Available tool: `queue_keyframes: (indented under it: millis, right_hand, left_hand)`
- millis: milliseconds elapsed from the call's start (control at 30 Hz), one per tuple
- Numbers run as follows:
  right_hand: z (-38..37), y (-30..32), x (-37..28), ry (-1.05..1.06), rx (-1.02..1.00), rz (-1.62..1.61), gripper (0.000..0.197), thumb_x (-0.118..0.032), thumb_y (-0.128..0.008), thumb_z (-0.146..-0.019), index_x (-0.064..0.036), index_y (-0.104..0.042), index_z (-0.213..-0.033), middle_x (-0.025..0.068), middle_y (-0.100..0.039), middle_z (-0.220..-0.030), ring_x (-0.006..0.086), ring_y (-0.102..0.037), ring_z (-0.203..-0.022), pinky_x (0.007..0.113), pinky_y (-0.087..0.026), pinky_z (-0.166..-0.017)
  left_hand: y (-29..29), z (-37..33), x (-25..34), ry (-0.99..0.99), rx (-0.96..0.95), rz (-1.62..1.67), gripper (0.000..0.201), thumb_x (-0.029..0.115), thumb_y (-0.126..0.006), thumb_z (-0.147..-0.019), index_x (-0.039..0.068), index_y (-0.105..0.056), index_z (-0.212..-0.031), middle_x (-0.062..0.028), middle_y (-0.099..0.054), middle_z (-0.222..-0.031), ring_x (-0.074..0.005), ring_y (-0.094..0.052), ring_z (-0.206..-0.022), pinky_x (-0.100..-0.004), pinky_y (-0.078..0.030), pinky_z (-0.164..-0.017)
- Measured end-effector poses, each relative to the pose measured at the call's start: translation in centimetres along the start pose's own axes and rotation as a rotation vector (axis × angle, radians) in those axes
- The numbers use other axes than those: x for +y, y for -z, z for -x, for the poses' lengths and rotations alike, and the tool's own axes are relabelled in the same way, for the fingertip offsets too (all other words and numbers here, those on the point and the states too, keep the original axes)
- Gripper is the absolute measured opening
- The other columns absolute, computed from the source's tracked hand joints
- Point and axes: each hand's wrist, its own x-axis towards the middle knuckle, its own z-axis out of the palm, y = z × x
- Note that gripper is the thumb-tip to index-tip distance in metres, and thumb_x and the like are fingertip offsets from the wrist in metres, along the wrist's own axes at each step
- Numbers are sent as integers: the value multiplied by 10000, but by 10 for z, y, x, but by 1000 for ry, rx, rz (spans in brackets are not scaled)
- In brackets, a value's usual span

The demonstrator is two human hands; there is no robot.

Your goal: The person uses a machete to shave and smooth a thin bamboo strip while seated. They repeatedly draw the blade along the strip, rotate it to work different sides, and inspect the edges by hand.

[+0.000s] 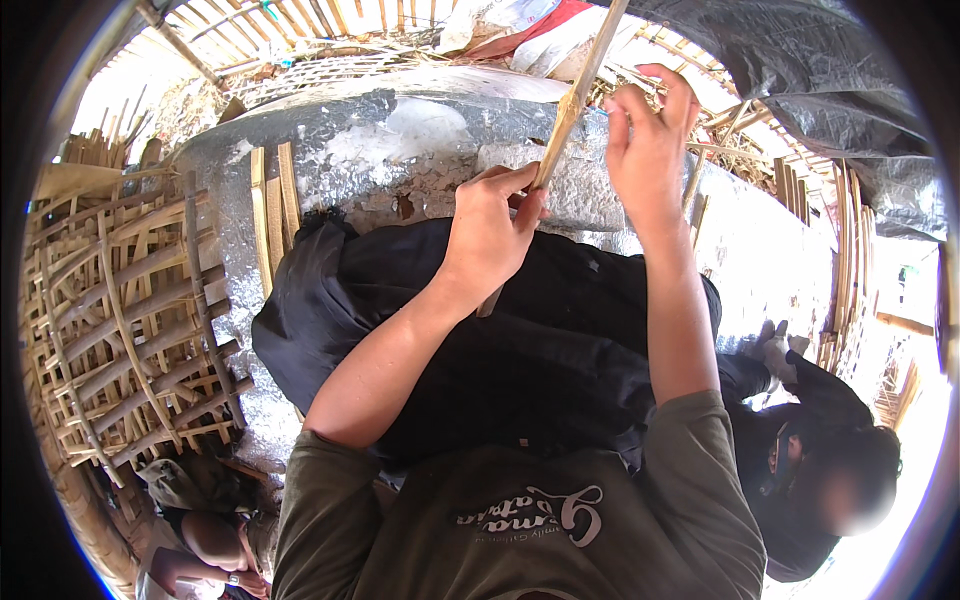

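Observation:
My left hand [492, 228] is closed round a long bamboo strip [568, 112], which slants up and to the right past the top of the view. A paler, rough knot shows on the strip above my fist, and its lower end comes out below my wrist. My right hand [650, 150] is raised just right of the strip, apart from it. Its fingers are bent and spread, and I see nothing between them. Dark cloth [450, 330] covers my lap below both hands.
A woven bamboo lattice [130, 330] stands at the left. Ahead lies a grey, white-stained surface [400, 135], with bamboo slats [275, 210] leaning on it. Dark plastic sheeting [830, 80] hangs at the upper right. One person [810, 470] sits at the right, another [210, 545] at lower left.

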Motion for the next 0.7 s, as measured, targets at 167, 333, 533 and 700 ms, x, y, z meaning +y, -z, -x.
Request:
queue_keyframes:
  millis: [167, 333, 533, 700]
  right_hand:
    - [-14, 6, 43, -16, 70, 129, 228, -104, -727, -863, -120, -705, -1089, 160, -426, -1377, 418, -401, -1222, 528, -422, -1006]
    - [-16, 0, 60, -303, -110, 122, 575, -369, -769, -881, -127, -584, -1368, 245, -369, -1491, 492, -345, -1360, 562, -439, -1054]
    - [37, 7, 90, -233, -391, 93, 591, -443, -722, -911, -126, -575, -1389, 176, -426, -1504, 416, -409, -1378, 546, -462, -1066]
    - [90, 21, 134, -404, -274, 71, 559, -381, -721, -926, -108, -560, -1386, 185, -482, -1435, 360, -499, -1299, 511, -485, -1036]
  left_hand:
    - [1, -2, 0, 14, 13, -1, 247, -16, -643, -949, -49, -682, -1191, -119, -683, -923, -173, -750, -775, -253, -612, -625]
    - [7, -6, -3, 56, 25, 27, 260, 7, -636, -971, -60, -670, -1220, -106, -727, -907, -158, -746, -800, -263, -622, -663]
    - [15, -16, -16, 34, 150, 77, 289, 22, -629, -989, -64, -648, -1264, -115, -735, -928, -149, -736, -819, -256, -607, -736]
    - [28, -30, -26, -266, 256, -343, 250, 0, -674, -926, -29, -711, -1171, -181, -736, -907, -225, -727, -695, -323, -551, -626]
